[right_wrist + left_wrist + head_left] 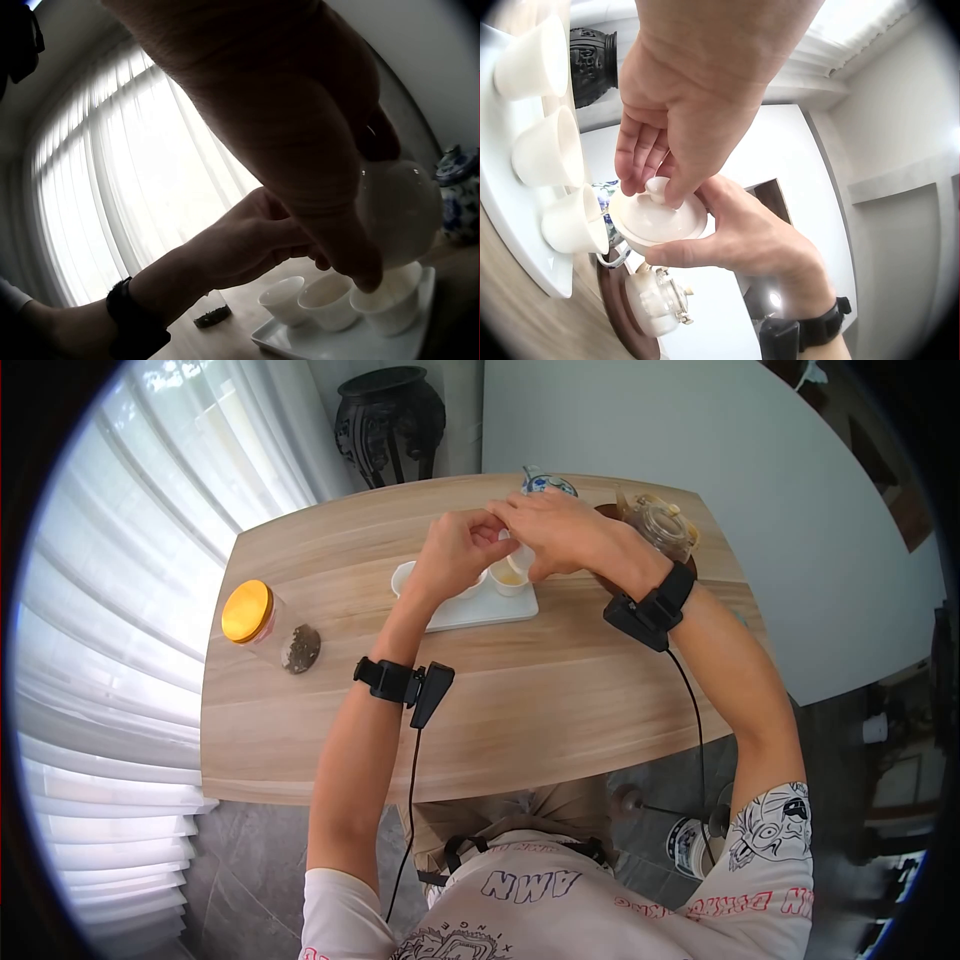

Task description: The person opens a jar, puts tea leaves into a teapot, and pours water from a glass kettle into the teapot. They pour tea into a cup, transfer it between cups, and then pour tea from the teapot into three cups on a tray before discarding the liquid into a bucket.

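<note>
Both hands are on a white gaiwan (405,214), tilted over the right-end cup (509,582) of a white tray (490,617). My right hand (560,532) grips its rim between thumb and fingers. In the left wrist view, my left hand (686,127) pinches the knob of the lid (649,219), which sits on the bowl. Yellowish liquid shows inside that cup. Two more white cups, a middle cup (328,301) and an end cup (283,298), stand beside it in a row. In the head view, the hands mostly hide the gaiwan.
Behind the hands stands a blue-and-white pot (549,485). A glass teapot (662,527) is on a brown round tray (615,304) at the right. On the left are a yellow-lidded jar (248,612) and a clear container with dark leaves (301,649).
</note>
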`<state>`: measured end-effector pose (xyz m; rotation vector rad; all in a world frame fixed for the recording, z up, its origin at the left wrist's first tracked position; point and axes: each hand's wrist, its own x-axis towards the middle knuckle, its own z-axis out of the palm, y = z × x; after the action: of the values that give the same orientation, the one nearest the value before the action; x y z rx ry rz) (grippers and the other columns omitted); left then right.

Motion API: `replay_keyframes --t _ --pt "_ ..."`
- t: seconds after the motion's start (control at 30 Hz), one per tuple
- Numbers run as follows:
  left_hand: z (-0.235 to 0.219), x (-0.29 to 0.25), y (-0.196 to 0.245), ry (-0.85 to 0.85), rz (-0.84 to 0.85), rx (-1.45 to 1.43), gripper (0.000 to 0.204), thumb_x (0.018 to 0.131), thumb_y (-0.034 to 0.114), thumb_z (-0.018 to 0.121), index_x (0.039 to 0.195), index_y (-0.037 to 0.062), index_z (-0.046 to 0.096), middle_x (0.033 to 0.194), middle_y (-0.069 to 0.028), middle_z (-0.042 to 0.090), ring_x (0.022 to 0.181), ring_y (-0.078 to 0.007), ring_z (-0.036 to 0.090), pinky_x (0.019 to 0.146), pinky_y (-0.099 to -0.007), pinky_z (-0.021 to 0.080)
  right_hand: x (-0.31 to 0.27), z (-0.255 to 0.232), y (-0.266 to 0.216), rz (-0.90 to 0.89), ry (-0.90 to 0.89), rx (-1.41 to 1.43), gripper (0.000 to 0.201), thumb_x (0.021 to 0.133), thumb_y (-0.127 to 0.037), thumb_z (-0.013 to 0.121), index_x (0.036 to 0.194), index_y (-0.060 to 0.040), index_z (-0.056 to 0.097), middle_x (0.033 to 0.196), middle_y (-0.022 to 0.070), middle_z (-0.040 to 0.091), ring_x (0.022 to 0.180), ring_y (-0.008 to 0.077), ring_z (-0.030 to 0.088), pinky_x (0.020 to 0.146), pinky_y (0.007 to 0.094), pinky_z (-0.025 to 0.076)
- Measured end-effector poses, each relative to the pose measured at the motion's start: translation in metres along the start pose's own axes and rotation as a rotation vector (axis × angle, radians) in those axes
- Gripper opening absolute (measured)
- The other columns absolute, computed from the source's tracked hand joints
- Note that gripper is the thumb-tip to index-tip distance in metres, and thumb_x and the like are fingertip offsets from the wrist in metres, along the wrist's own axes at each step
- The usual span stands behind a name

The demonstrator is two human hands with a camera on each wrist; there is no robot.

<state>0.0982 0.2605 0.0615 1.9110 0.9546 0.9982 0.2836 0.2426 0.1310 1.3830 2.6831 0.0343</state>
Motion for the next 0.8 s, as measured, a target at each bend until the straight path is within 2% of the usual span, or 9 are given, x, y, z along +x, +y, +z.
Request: replay_keyframes --t 0.13,0.2,0.23,0.33,0.43,0.5,0.6,0.7,0.8 --pt "0.001 0.001 -0.005 0.007 0.016 -0.024 0.031 0.086 0.018 0.084 0.104 -0.0062 0.077 0.078 -0.0070 0.071 0.068 -0.0133 0.064 0.065 -0.0315 0.055 0.001 0.000 -0.001 -0.005 0.022 -0.041 0.068 0.067 -0.016 0.090 0.125 -0.0038 0.058 0.120 0.0138 0.068 0.114 0.0308 0.068 0.098 0.0426 0.051" --pt "0.000 0.000 -0.004 -0.014 -0.014 0.000 0.023 0.091 0.013 0.081 0.105 -0.0048 0.077 0.080 -0.0038 0.072 0.072 -0.0079 0.064 0.067 -0.0260 0.053 0.002 0.001 -0.001 -0.010 0.035 -0.046 0.068 0.067 -0.017 0.091 0.125 -0.0037 0.058 0.119 0.0138 0.068 0.114 0.0307 0.068 0.097 0.0424 0.052" --pt "0.000 -0.001 -0.002 -0.025 -0.030 0.012 0.020 0.093 0.010 0.079 0.106 -0.0041 0.076 0.081 -0.0022 0.073 0.073 -0.0053 0.065 0.068 -0.0233 0.052 0.002 0.000 -0.001 -0.002 0.015 -0.037 0.074 0.067 -0.016 0.090 0.130 -0.0024 0.055 0.120 0.0148 0.067 0.115 0.0319 0.067 0.098 0.0424 0.051" --pt "-0.002 -0.002 0.000 -0.022 -0.020 0.035 0.019 0.093 0.010 0.079 0.106 -0.0039 0.076 0.081 -0.0018 0.073 0.073 -0.0052 0.064 0.069 -0.0233 0.052 0.003 -0.004 -0.004 0.014 -0.031 -0.025 0.085 0.067 -0.015 0.090 0.141 0.0005 0.051 0.122 0.0169 0.065 0.117 0.0343 0.064 0.099 0.0425 0.049" --pt "-0.001 0.000 -0.004 0.010 0.014 -0.016 0.031 0.086 0.018 0.084 0.106 -0.0059 0.077 0.079 -0.0081 0.072 0.071 -0.0138 0.065 0.067 -0.0320 0.055 0.003 -0.007 -0.005 0.014 -0.040 -0.038 0.087 0.067 -0.015 0.090 0.143 0.0012 0.050 0.123 0.0168 0.065 0.118 0.0342 0.064 0.100 0.0427 0.049" --pt "-0.002 -0.001 -0.005 0.008 0.013 -0.017 0.031 0.087 0.018 0.084 0.106 -0.0053 0.078 0.079 -0.0081 0.072 0.071 -0.0139 0.066 0.068 -0.0320 0.056 0.004 -0.007 -0.005 0.006 -0.035 -0.048 0.090 0.067 -0.016 0.090 0.145 0.0018 0.049 0.124 0.0169 0.065 0.119 0.0341 0.064 0.101 0.0427 0.049" --pt "-0.003 -0.001 -0.004 0.010 0.013 -0.025 0.030 0.087 0.018 0.083 0.106 -0.0044 0.078 0.079 -0.0079 0.072 0.071 -0.0139 0.066 0.068 -0.0319 0.056 0.003 -0.005 -0.006 -0.025 0.044 -0.094 0.068 0.067 -0.015 0.090 0.125 -0.0028 0.059 0.119 0.0137 0.070 0.115 0.0304 0.069 0.095 0.0406 0.053" --pt "-0.003 -0.001 -0.004 0.010 0.012 -0.032 0.029 0.087 0.019 0.083 0.105 -0.0039 0.078 0.079 -0.0077 0.072 0.071 -0.0139 0.066 0.068 -0.0316 0.055 0.004 -0.007 -0.007 -0.016 0.021 -0.095 0.068 0.067 -0.015 0.090 0.126 -0.0030 0.059 0.120 0.0136 0.069 0.115 0.0303 0.068 0.096 0.0404 0.052" --pt "-0.003 -0.001 -0.004 0.004 0.018 -0.036 0.029 0.088 0.019 0.083 0.105 -0.0039 0.078 0.079 -0.0084 0.073 0.071 -0.0141 0.066 0.069 -0.0317 0.056 0.005 -0.010 -0.009 0.018 -0.062 -0.067 0.094 0.067 -0.016 0.091 0.147 0.0021 0.047 0.127 0.0167 0.064 0.122 0.0337 0.063 0.102 0.0416 0.049"
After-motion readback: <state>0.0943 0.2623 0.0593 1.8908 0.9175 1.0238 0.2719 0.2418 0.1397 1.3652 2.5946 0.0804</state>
